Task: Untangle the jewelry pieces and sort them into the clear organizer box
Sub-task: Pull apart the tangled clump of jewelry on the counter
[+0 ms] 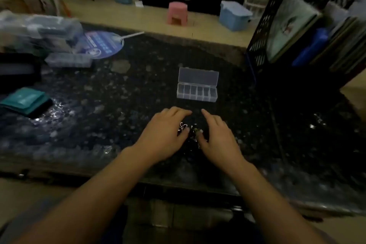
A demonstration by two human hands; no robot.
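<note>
— Jewelry pieces (190,129)?
— Tangled on the dark speckled countertop (118,105), between both hands. Left hand (164,134) and right hand (217,138) rest fingers spread, thumbs touching the tangle.
— Clear organizer box (197,93)?
— Lid up, just beyond. Dim, cluttered room.

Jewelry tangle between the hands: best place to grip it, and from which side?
Judging from the dim frame: the jewelry tangle lies flat on the dark countertop, between the left hand and right hand. Come from above, each hand pinching an outer loop on its own side with thumb and forefinger, then draw apart. The flower-shaped piece at its left edge looks easiest. Individual strands are too blurred to tell.
</note>
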